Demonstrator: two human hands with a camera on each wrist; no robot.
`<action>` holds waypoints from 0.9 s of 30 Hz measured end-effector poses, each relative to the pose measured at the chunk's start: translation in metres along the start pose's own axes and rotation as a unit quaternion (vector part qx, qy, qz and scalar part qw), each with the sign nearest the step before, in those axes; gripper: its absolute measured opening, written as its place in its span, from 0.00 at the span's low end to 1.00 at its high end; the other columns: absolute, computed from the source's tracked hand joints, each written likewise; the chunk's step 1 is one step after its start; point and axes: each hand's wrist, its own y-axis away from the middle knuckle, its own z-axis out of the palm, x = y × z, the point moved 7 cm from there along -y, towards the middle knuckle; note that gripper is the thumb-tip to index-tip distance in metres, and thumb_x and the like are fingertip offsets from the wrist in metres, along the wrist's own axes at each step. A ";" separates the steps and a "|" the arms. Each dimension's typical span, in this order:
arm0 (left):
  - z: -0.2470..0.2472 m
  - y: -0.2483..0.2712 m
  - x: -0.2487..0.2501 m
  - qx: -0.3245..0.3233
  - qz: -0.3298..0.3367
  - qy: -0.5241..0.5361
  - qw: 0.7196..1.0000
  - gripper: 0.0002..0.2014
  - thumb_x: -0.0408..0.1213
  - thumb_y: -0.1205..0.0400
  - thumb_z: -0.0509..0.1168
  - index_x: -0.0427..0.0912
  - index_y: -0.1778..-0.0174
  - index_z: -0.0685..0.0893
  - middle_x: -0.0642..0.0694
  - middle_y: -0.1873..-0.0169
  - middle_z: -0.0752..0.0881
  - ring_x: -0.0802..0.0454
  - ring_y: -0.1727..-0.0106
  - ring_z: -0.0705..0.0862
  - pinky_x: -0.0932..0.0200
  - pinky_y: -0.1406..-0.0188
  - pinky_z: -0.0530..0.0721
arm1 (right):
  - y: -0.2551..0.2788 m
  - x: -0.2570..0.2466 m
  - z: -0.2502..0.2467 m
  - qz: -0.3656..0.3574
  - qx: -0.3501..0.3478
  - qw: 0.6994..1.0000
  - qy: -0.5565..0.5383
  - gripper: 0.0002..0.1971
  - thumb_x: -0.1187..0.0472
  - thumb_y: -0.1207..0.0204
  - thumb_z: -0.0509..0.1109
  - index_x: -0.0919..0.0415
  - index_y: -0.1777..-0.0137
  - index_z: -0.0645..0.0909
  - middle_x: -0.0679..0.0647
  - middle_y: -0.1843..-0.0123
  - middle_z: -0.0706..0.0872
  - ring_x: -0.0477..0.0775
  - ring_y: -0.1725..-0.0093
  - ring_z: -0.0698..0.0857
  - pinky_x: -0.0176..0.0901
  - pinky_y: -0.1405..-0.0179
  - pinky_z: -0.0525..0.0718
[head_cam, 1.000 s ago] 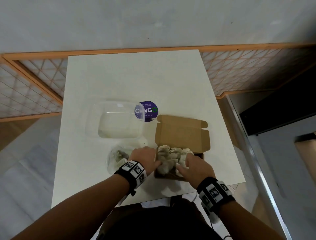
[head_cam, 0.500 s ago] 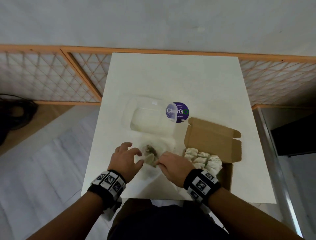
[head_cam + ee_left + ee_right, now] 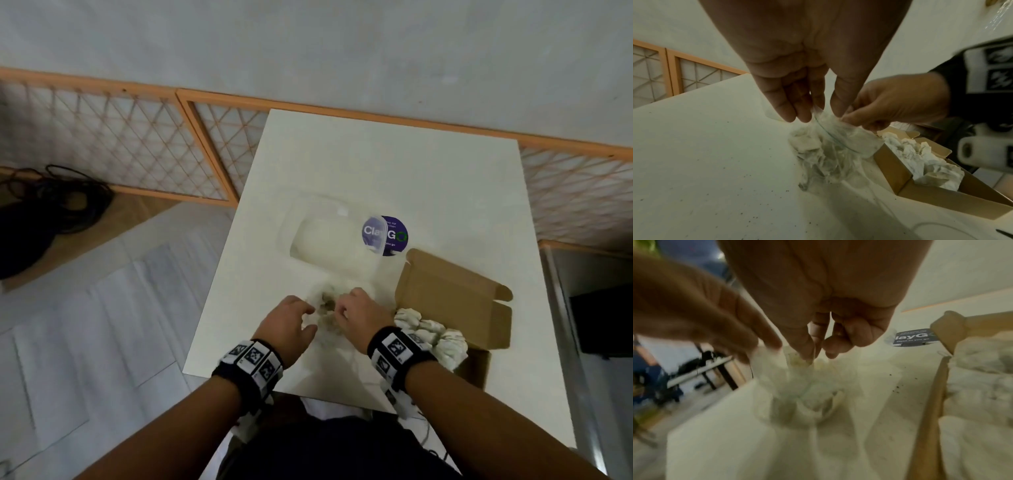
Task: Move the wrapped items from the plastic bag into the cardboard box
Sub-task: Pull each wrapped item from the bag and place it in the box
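Both hands at bag [image 3: 830, 146] mouth, L of box [image 3: 920, 183]. Left hand [image 3: 797, 91] and right hand [image 3: 898, 102] each pinch the rim. I judge film thin/slippery, bundles [image 3: 920, 162] light, soft; hold by rim.

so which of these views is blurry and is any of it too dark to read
Head view: fairly sharp, evenly lit, edges bowed. Left wrist view: dim, yet the plastic bag and cardboard box read clearly. Right wrist view: worst, smeared by blur around the right hand.
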 end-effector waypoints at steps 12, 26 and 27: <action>-0.053 0.018 0.062 -0.004 0.124 0.090 0.988 0.34 0.58 0.22 0.75 0.58 0.20 0.73 0.60 0.25 0.77 0.64 0.28 0.77 0.64 0.27 0.77 | 0.073 -0.010 -0.098 -0.061 0.033 0.938 -0.340 0.04 0.60 0.16 0.74 0.59 0.51 0.82 0.59 0.59 0.90 0.56 0.64 0.89 0.40 0.63 0.86; -0.087 0.021 0.075 0.022 0.108 0.332 0.937 0.03 0.37 0.16 0.73 0.42 0.55 0.88 0.46 0.65 0.90 0.52 0.63 0.87 0.51 0.56 0.89 | 0.065 -0.005 -0.115 -0.045 0.057 0.912 -0.404 0.04 0.67 0.14 0.69 0.60 0.47 0.84 0.56 0.59 0.91 0.48 0.67 0.85 0.33 0.68 0.80; -0.091 0.023 0.069 0.029 0.101 0.338 0.935 0.04 0.35 0.15 0.72 0.41 0.55 0.88 0.46 0.65 0.89 0.52 0.64 0.86 0.53 0.58 0.88 | 0.059 -0.003 -0.107 -0.038 0.052 0.918 -0.392 0.04 0.66 0.14 0.69 0.59 0.47 0.85 0.54 0.59 0.92 0.48 0.67 0.86 0.34 0.67 0.81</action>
